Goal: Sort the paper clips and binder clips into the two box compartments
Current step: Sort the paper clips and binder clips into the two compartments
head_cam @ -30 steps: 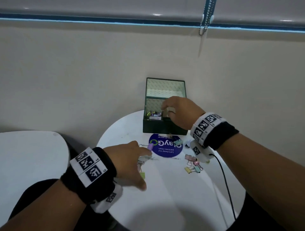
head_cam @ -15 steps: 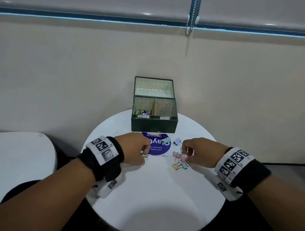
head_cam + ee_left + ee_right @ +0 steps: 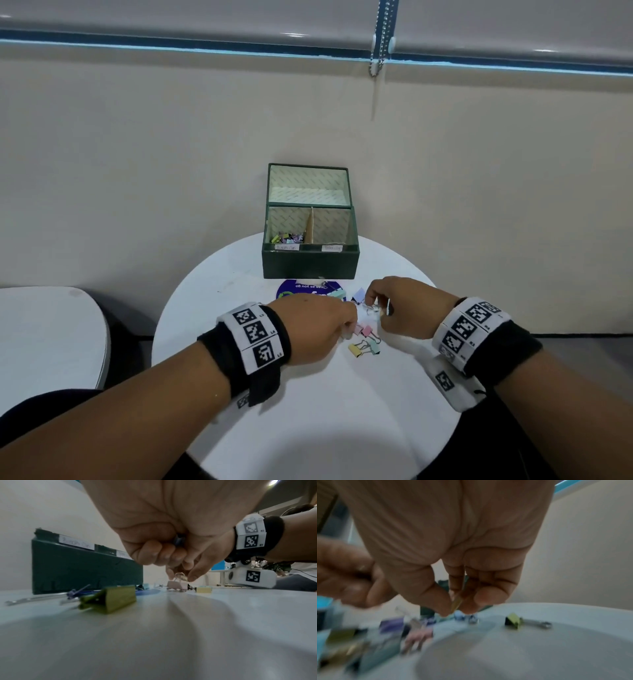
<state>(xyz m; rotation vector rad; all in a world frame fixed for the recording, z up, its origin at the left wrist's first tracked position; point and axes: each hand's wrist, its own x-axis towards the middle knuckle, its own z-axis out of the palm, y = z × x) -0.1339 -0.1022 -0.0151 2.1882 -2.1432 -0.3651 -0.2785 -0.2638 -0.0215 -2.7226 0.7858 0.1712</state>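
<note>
Binder clips (image 3: 364,343) lie loose just below both sets of fingertips, a small batch sits in the box (image 3: 310,263) left compartment, sorting partly done; left hand (image 3: 317,327) curled on something dark, right hand (image 3: 406,308) pinching a thin clip.

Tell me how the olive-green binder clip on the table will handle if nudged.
The olive-green binder clip lies on a flat side, so it should slide, not roll. It looks like small folded metal: probably light and stiff. Its wire handles may snag neighbouring clips.
</note>
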